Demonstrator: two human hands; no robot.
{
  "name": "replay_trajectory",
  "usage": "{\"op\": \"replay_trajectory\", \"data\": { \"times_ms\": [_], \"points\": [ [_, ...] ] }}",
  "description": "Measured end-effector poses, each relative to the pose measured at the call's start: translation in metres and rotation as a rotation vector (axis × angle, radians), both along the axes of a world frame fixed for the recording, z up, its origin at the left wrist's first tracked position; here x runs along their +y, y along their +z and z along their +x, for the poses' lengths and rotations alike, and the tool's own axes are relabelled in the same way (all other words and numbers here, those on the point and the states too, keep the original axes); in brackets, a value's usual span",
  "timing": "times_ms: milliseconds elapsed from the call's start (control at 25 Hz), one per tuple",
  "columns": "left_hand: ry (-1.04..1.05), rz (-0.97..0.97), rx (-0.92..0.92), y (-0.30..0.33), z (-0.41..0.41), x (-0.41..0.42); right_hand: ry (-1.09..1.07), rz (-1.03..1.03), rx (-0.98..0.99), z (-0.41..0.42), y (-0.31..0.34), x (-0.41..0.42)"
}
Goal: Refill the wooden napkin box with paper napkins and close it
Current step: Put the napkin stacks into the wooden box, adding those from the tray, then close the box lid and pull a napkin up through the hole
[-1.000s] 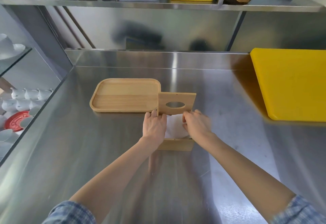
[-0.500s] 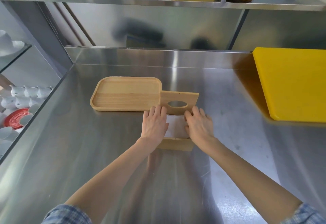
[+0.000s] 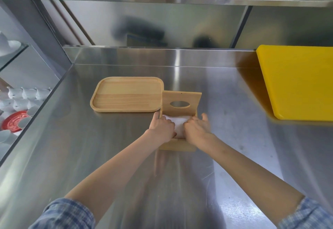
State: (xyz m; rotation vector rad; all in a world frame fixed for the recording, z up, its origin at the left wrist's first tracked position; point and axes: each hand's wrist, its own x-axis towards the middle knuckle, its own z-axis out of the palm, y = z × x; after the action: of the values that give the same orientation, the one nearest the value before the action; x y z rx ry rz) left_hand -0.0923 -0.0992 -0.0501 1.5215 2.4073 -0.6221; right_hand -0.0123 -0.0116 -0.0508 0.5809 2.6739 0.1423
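Wooden napkin box on steel counter, just beside wooden tray; lid raised. Left hand and right hand bear on paper napkins inside, fingers bent; pressing or gripping cannot be told. Filling step; next, withdraw hands and lower lid.

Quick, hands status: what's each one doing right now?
Left hand: fingers curled down onto the white paper napkins in the open wooden napkin box; grip cannot be told.
Right hand: same, thumb raised; grip cannot be told.
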Motion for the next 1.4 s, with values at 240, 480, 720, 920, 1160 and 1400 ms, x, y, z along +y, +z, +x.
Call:
{"op": "replay_trajectory", "data": {
  "times_ms": [240, 480, 720, 920, 1160, 1400],
  "points": [
    [0.026, -0.092, -0.099, -0.004, -0.006, 0.001, -0.001, -0.071, -0.110, -0.002, 0.000, 0.004],
    [0.140, 0.370, -0.235, 0.010, 0.002, -0.011, -0.073, -0.193, 0.383, 0.017, 0.014, -0.003],
    [0.222, 0.995, -0.114, 0.035, -0.002, -0.026, -0.180, -0.175, 0.893, 0.030, 0.051, 0.000],
    [0.268, 0.978, -0.060, 0.056, -0.010, -0.019, -0.098, -0.078, 0.983, 0.020, 0.063, 0.017],
    [0.282, 0.856, -0.063, 0.052, -0.023, -0.010, -0.114, -0.129, 0.729, 0.011, 0.059, 0.025],
    [0.213, 0.995, -0.145, 0.040, -0.017, -0.030, -0.086, -0.261, 0.834, 0.023, 0.049, 0.025]
  ]
}}
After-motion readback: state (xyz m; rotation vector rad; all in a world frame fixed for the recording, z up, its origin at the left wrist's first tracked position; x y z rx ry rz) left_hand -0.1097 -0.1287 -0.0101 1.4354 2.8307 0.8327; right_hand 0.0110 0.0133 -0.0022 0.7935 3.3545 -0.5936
